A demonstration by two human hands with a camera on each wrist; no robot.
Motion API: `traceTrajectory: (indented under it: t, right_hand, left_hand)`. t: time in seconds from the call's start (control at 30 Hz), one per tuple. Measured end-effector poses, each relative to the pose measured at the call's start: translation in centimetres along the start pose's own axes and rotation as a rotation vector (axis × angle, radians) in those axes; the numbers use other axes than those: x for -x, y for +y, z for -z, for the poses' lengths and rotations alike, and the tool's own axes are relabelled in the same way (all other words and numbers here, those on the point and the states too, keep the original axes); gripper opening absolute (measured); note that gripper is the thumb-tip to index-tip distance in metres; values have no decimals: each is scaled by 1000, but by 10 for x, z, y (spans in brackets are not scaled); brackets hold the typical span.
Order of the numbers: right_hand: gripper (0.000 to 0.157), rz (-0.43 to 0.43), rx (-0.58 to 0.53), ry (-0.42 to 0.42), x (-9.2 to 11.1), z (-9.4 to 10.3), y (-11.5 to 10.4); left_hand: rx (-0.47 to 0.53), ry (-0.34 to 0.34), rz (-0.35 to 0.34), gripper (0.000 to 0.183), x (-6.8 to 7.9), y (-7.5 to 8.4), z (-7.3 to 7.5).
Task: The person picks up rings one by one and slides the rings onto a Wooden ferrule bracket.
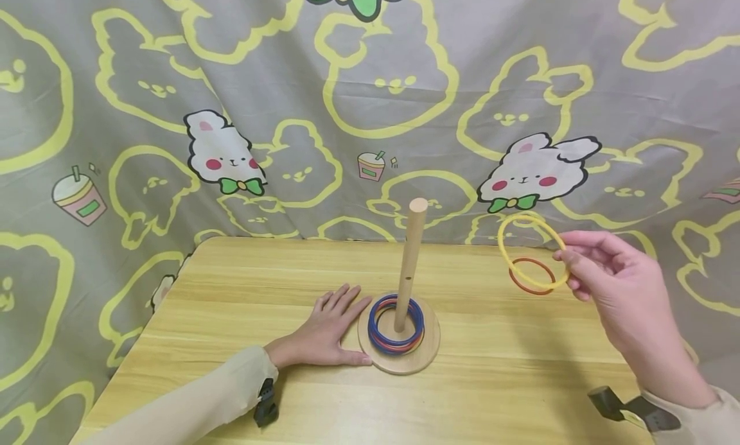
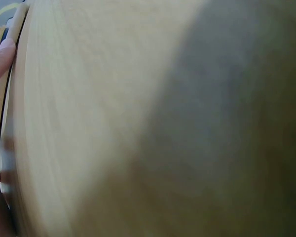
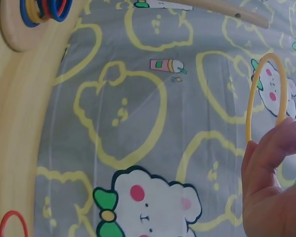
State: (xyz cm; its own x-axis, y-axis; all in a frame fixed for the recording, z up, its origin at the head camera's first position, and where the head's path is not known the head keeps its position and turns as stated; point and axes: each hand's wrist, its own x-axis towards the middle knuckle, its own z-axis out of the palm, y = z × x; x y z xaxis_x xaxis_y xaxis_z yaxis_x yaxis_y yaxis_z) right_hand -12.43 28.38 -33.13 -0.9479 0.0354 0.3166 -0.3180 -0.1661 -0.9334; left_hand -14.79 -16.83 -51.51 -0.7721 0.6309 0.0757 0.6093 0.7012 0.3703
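My right hand (image 1: 627, 284) pinches a yellow ring (image 1: 504, 243) between thumb and fingers, raised above the table. In the right wrist view that yellow ring (image 3: 250, 106) stands upright from the fingertips. Behind it in the head view, a red ring (image 1: 530, 293) lies on the tabletop. At the centre, a wooden post (image 1: 412, 259) rises from a round wooden base (image 1: 429, 355). Blue, red and yellow rings (image 1: 370, 329) are stacked around the post's foot. My left hand (image 1: 324, 332) rests spread on the table, its fingertips and thumb at the base's left edge.
The wooden table (image 1: 231, 291) ends at the back against a grey curtain (image 1: 277, 98) printed with yellow outlines and white rabbits. More curtain hangs on the left and right. Dark straps with small devices sit on both wrists.
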Motion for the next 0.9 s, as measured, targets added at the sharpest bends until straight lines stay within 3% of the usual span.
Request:
traceTrajectory:
  t: [0.5, 0.9]
  right_hand:
    - [32, 21, -23, -75, -11, -36, -22]
    - [30, 10, -57, -115, -22, -67, -36]
  left_hand:
    - [4, 10, -12, 116, 2, 0, 0]
    - [8, 31, -37, 117, 1, -1, -1]
